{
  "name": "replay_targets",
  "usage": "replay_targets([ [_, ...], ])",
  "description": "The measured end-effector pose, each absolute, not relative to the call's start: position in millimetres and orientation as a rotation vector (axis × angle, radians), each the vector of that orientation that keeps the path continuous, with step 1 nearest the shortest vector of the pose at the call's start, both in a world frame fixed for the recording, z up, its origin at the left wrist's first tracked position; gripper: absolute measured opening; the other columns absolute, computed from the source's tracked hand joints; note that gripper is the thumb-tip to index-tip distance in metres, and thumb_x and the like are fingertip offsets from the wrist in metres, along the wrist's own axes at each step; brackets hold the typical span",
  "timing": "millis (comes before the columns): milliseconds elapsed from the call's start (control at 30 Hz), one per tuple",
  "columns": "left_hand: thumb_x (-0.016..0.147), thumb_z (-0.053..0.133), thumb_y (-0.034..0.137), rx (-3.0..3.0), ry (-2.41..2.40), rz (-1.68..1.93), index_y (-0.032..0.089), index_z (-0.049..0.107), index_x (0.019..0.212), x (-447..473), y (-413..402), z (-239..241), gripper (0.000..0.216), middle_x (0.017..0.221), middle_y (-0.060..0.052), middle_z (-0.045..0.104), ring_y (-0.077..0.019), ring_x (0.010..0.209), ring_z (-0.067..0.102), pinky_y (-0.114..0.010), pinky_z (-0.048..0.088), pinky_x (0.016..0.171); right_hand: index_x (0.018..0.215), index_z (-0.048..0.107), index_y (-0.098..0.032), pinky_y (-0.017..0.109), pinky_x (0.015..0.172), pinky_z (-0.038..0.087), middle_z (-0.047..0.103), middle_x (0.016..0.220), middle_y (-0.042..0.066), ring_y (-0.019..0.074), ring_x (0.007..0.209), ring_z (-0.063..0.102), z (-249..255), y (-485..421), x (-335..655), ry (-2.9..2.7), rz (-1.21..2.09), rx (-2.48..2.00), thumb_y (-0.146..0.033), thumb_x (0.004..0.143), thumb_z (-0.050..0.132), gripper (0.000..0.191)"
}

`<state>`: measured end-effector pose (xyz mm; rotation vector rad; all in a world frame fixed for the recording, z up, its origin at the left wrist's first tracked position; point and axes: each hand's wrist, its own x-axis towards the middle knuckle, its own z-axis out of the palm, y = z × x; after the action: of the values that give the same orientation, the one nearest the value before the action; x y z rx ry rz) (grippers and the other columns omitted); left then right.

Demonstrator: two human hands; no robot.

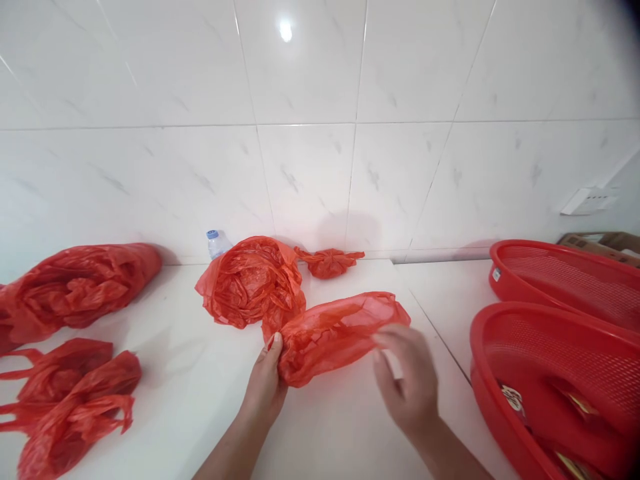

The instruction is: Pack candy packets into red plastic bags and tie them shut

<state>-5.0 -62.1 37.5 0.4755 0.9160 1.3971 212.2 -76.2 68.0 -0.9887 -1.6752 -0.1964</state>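
My left hand pinches the left end of a crumpled red plastic bag that lies across the white counter. Just at the bag's right end hovers my right hand, fingers spread and slightly blurred, holding nothing. Behind the held bag lies a bigger bunched red bag. A small knotted red bag sits against the wall.
More red bags lie at the left: a long bundle and several loose ones. A clear bottle with a blue cap stands by the tiled wall. Two red mesh baskets sit at the right.
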Motion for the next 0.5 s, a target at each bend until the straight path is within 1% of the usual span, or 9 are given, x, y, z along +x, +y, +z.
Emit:
replay_targets([
  [67,0.081,0.061,0.042,0.555,0.861,1.331,0.019,0.061,0.102,-2.1,-67.7,39.6,0.031,0.095,-0.007,0.068,-0.0198,0.085,0.065,-0.029,0.051,0.073,0.096,0.059,-0.021,0.036,0.080,0.045,0.060,0.092,0.006,0.0189,0.088,0.056,62.9,-81.5,196.5,-1.861,-0.068,-0.937,-0.011,0.084,0.048,0.019],
  [133,0.079,0.061,0.044,0.674,0.797,1.204,0.018,0.062,0.102,0.4,-75.0,40.7,0.034,0.092,-0.008,0.068,-0.0210,0.084,0.065,-0.030,0.050,0.071,0.096,0.059,-0.022,0.035,0.080,0.045,0.062,0.090,0.006,0.0188,0.085,0.057,53.7,-79.2,187.0,-1.981,0.049,-1.026,-0.013,0.088,0.041,0.022],
  [167,0.077,0.063,0.044,0.735,0.767,1.135,0.017,0.062,0.102,1.0,-78.6,41.0,0.036,0.091,-0.009,0.068,-0.0215,0.083,0.064,-0.030,0.050,0.070,0.097,0.060,-0.022,0.035,0.077,0.046,0.063,0.089,0.006,0.0192,0.083,0.058,48.9,-76.0,185.3,-2.021,0.108,-1.114,-0.014,0.089,0.037,0.025],
  [233,0.071,0.069,0.046,0.819,0.725,1.052,0.018,0.063,0.100,0.1,-83.4,41.5,0.040,0.088,-0.008,0.068,-0.0221,0.080,0.064,-0.031,0.049,0.067,0.096,0.061,-0.021,0.033,0.065,0.045,0.064,0.084,0.006,0.0197,0.073,0.059,40.9,-68.3,187.5,-2.045,0.274,-1.368,-0.018,0.089,0.034,0.028],
  [300,0.067,0.072,0.048,0.822,0.726,1.085,0.020,0.063,0.097,-4.2,-82.3,43.5,0.042,0.084,-0.006,0.067,-0.0217,0.077,0.064,-0.031,0.049,0.066,0.087,0.063,-0.021,0.030,0.054,0.042,0.065,0.077,0.006,0.0198,0.064,0.059,36.5,-62.1,194.3,-1.990,0.408,-1.592,-0.024,0.087,0.038,0.025],
  [367,0.067,0.071,0.048,0.769,0.773,1.211,0.023,0.061,0.097,-11.7,-74.7,48.3,0.040,0.082,-0.003,0.066,-0.0197,0.075,0.063,-0.030,0.049,0.066,0.083,0.062,-0.022,0.029,0.051,0.040,0.066,0.077,0.006,0.0207,0.063,0.061,35.2,-59.3,201.4,-1.908,0.493,-1.722,-0.029,0.082,0.046,0.017],
  [400,0.069,0.070,0.046,0.746,0.811,1.274,0.024,0.060,0.097,-16.0,-69.5,51.9,0.038,0.082,-0.002,0.066,-0.0184,0.073,0.063,-0.029,0.049,0.065,0.086,0.062,-0.023,0.029,0.052,0.041,0.066,0.080,0.006,0.0215,0.066,0.061,35.2,-59.2,204.1,-1.887,0.528,-1.750,-0.030,0.078,0.051,0.015],
  [500,0.073,0.067,0.042,0.800,1.011,1.414,0.023,0.057,0.096,-26.4,-58.1,67.4,0.032,0.080,0.000,0.062,-0.0159,0.071,0.059,-0.027,0.048,0.065,0.100,0.060,-0.027,0.029,0.050,0.040,0.067,0.088,0.006,0.0231,0.069,0.062,35.8,-61.0,207.3,-1.872,0.670,-1.817,-0.027,0.065,0.060,0.035],
])
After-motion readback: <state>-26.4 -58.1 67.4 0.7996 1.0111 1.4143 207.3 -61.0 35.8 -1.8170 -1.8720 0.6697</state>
